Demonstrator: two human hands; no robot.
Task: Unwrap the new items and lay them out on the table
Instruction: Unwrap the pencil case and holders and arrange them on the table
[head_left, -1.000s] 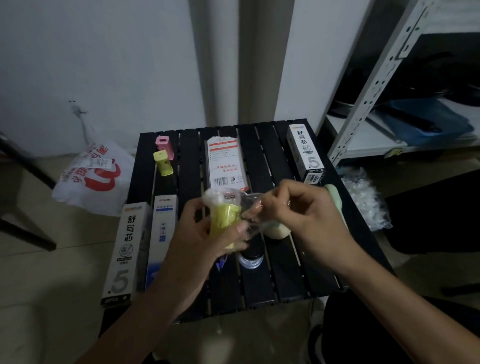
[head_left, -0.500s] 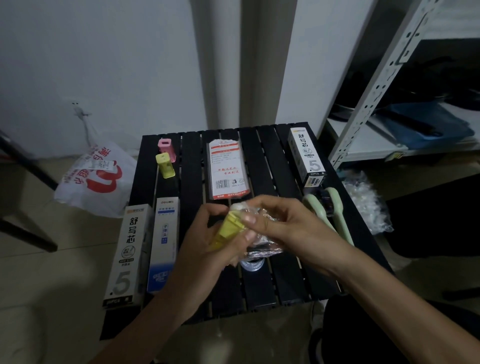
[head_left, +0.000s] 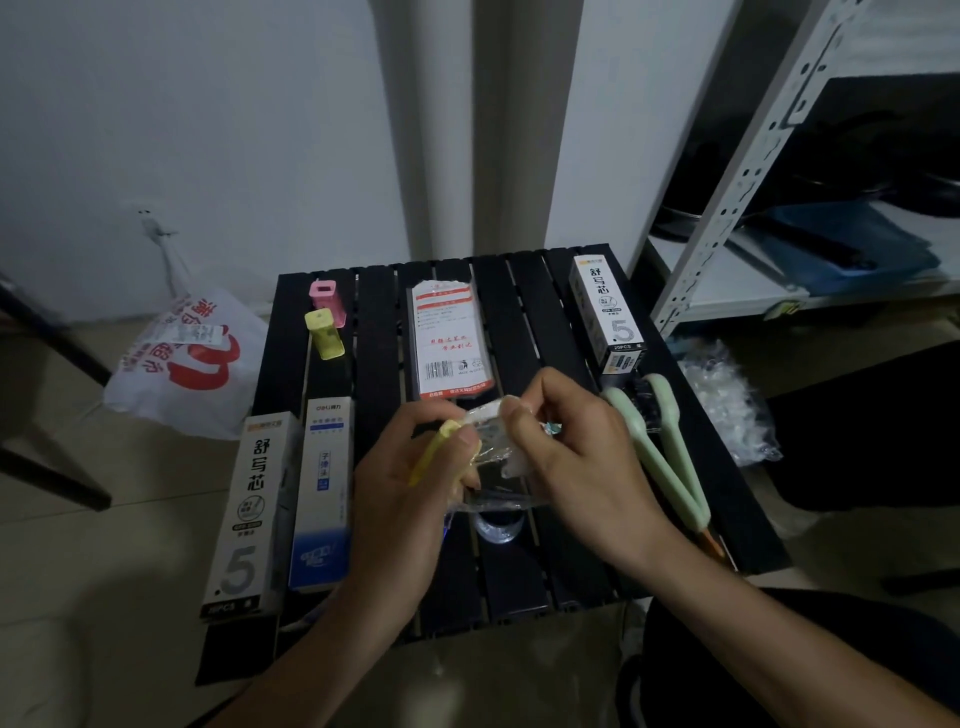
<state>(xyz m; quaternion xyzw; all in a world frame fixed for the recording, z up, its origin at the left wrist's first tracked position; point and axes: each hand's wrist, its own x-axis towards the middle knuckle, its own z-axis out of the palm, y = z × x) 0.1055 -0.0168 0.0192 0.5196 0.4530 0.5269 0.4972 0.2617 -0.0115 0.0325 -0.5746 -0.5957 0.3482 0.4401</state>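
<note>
Both hands are together over the black slatted tabletop (head_left: 524, 322), just nearer the person than the packet (head_left: 449, 340) that lies flat at its middle. The left hand (head_left: 410, 504) grips a yellow item (head_left: 435, 453), thumb pressed on its upper end. The right hand (head_left: 576, 457) pinches the clear wrapper (head_left: 501, 470), which hangs crumpled between the two hands and touches the item. How far the item is out of the wrapper cannot be told.

The hands and wrapper cover most of a clear roll (head_left: 500, 527) on the tabletop, straight nearer than the packet.

Left of the packet, towards the far edge, stands a pink block (head_left: 326, 295), with a yellow block (head_left: 324, 335) just in front of it. Nearer and left of the packet two long boxes lie side by side: the blue box (head_left: 323, 493), and beyond it the left white box (head_left: 252, 512), marked with a large 5.

Right of the packet, the right white box (head_left: 608, 314), also marked 5, lies along the tabletop's edge. Nearer than that box is a green tool (head_left: 670, 457) with two long pale arms, its left arm partly behind the right hand.

On the floor well left of the packet sits a white bag (head_left: 182, 364) with red print. Well right of the packet, also on the floor, is a heap of crumpled clear plastic (head_left: 727, 400). Behind that, right of the packet, rises a white metal rack (head_left: 753, 156) with dark things and a blue one on its shelf.
</note>
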